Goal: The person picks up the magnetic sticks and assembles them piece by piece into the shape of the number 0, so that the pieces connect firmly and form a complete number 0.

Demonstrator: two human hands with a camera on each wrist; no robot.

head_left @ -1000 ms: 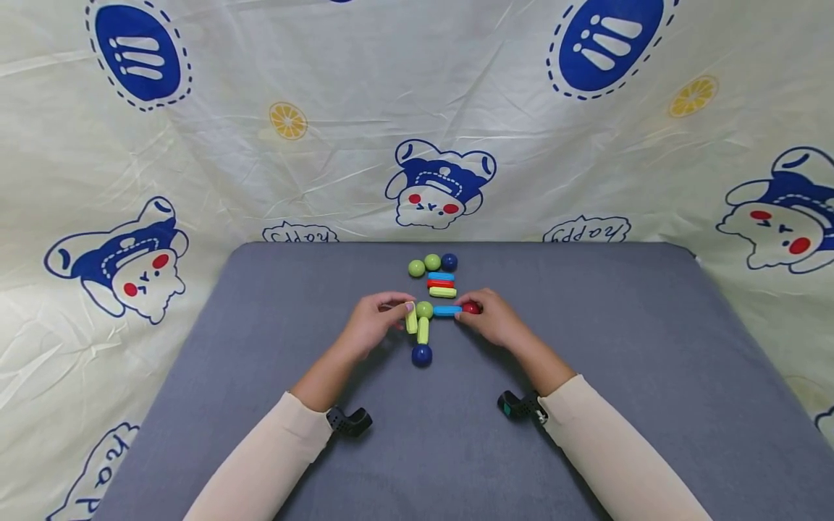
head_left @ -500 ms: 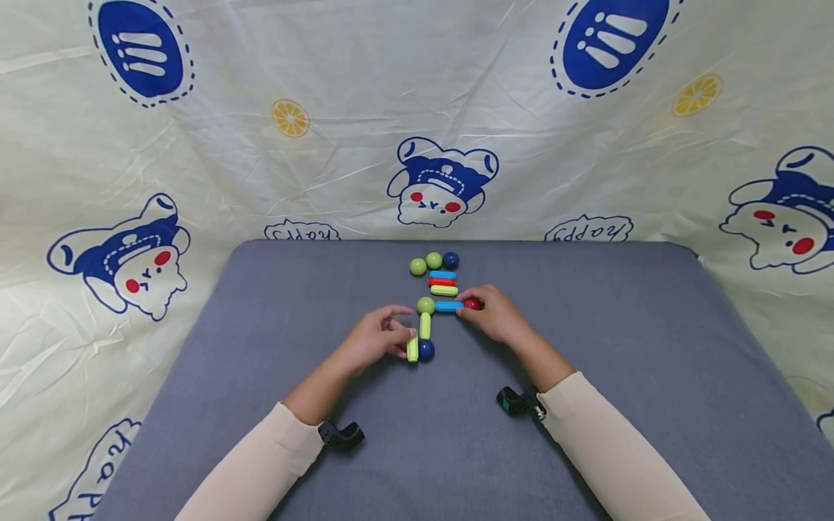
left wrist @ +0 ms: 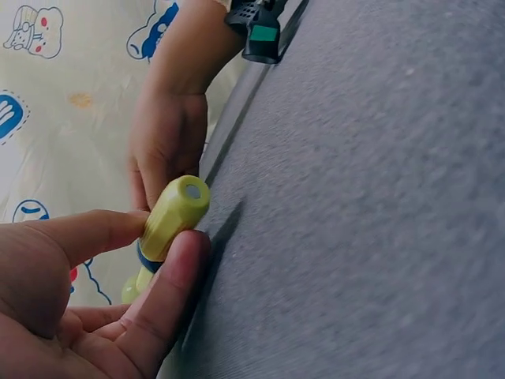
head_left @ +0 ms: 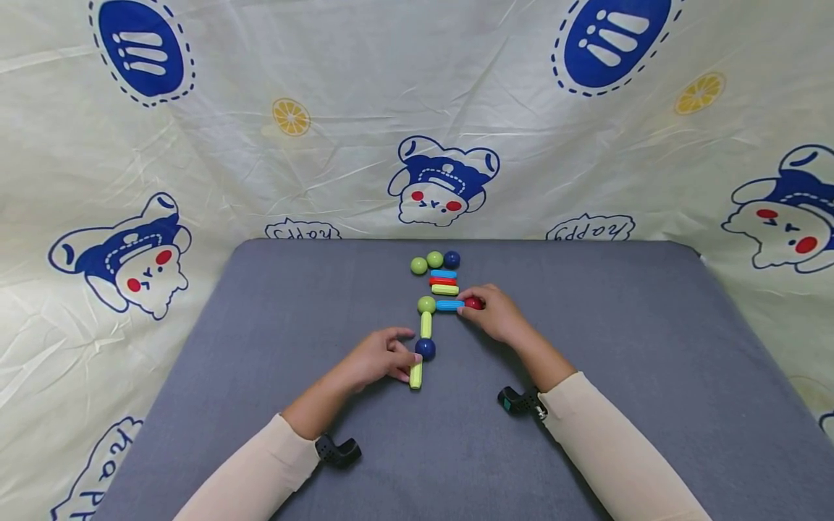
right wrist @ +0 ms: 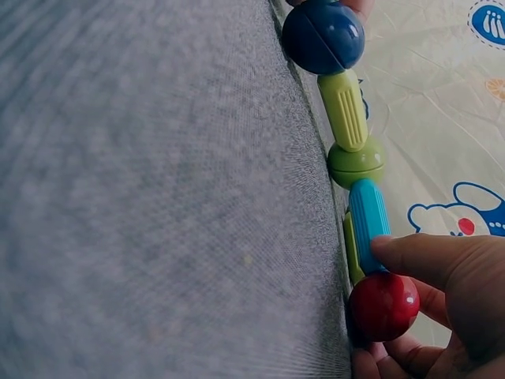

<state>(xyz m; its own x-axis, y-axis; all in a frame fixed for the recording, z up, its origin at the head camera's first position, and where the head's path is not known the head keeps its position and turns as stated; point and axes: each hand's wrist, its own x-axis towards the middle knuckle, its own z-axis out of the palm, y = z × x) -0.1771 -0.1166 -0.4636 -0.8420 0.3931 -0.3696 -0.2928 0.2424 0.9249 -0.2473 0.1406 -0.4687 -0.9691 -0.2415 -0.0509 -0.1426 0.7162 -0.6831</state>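
Observation:
Between thumb and finger, my left hand [head_left: 384, 354] pinches a yellow-green magnetic rod [head_left: 415, 378]. A grey disc shows in that rod's end [left wrist: 192, 190] in the left wrist view. Its far end lies by the dark blue ball [head_left: 426, 349]; whether they touch I cannot tell. From that ball a second yellow-green rod [right wrist: 344, 110] runs to a green ball [right wrist: 357, 162], and a light blue rod [right wrist: 368, 217] joins the green ball to a red ball [right wrist: 384, 306]. My right hand [head_left: 493, 312] holds this end, thumb on the light blue rod, fingers around the red ball.
Behind the joined pieces lie a blue rod [head_left: 444, 273], a red rod [head_left: 443, 281] and a yellow-green rod [head_left: 446, 290] side by side. Two green balls [head_left: 434, 259] and a dark blue ball [head_left: 452, 259] sit beyond them. A printed sheet [head_left: 352, 181] hangs past the grey table [head_left: 586, 325].
My left hand has moved toward the front with the yellow-green rod, from beside the green ball to the near side of the dark blue ball. My right hand stays in place.

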